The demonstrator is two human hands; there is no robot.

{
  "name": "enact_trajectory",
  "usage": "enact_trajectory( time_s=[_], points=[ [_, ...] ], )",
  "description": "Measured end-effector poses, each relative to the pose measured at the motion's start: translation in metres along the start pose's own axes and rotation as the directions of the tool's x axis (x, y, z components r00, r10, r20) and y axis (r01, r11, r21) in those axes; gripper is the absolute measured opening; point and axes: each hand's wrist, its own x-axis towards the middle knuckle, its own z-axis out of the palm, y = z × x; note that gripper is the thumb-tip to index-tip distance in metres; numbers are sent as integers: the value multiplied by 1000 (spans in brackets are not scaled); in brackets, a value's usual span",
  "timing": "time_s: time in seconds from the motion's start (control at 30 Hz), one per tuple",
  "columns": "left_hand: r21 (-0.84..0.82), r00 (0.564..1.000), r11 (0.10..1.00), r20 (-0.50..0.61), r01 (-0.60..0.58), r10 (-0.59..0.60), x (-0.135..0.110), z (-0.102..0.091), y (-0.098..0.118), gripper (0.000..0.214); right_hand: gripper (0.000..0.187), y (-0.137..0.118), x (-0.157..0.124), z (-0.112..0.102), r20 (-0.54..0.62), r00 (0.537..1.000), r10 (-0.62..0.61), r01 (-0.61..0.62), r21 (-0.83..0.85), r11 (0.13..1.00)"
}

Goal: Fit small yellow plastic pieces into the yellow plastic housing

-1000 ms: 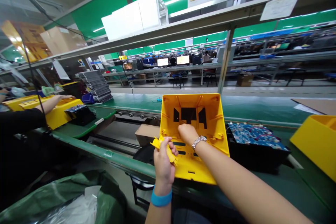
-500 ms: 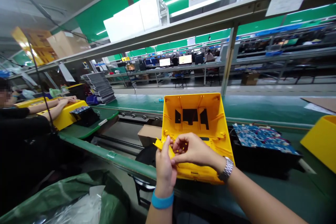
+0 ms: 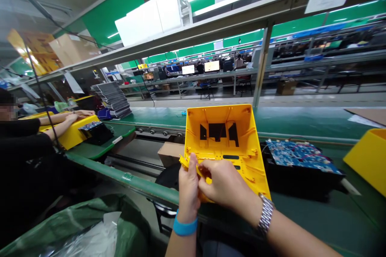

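A small yellow plastic part [image 3: 183, 162] is gripped in my left hand [image 3: 188, 188], its end poking out past the thumb. My right hand [image 3: 225, 180] closes its thumb and fingers on the same part from the right; most of the part is hidden by the fingers. Both hands are held over the near side of a yellow plastic housing [image 3: 247, 128], whose open inside faces me. Dark cut-outs and moulded ribs show in its walls. To the right of the housing sits a black unit [image 3: 298, 180] topped with a blue circuit board [image 3: 301, 156].
Another yellow housing [image 3: 369, 160] stands at the right edge. On the left, a co-worker's hands [image 3: 75, 117] rest on a yellow housing [image 3: 70, 136]. A green bag [image 3: 132, 221] with clear plastic is at lower left. A shelf [image 3: 208, 26] runs overhead above the green bench [image 3: 286, 118].
My right hand has turned and its fingers have curled in closer on the yellow part. My left hand stays nearly in place. The view has shifted slightly.
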Motion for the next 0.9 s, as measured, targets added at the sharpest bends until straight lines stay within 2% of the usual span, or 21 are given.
enact_trajectory(
  time_s=[0.17,0.27,0.33,0.4,0.5,0.67,0.9],
  points=[
    [-6,1000,1000,-11,-18,18,2,0,-2,48,18,28,21,-17,17,991,130,-130,-32,991],
    [-24,1000,1000,-18,-15,15,3,-1,-2,48,18,55,46,-19,118,965,236,-201,-249,947],
    [-42,1000,999,-10,-9,9,2,-2,-1,45,19,69,62,-9,255,929,268,-157,-386,909],
    [-62,1000,998,-4,0,-1,2,-2,1,42,22,77,75,5,378,894,242,-67,-422,904],
    [-83,1000,996,-1,15,-16,0,-2,3,37,25,83,88,25,455,867,204,8,-422,907],
    [-96,1000,995,-7,15,-16,-2,-1,4,34,19,86,94,35,489,844,222,41,-471,881],
    [-90,1000,996,-9,13,-14,-3,-2,4,32,22,84,88,33,447,867,222,51,-522,851]
  ],
)
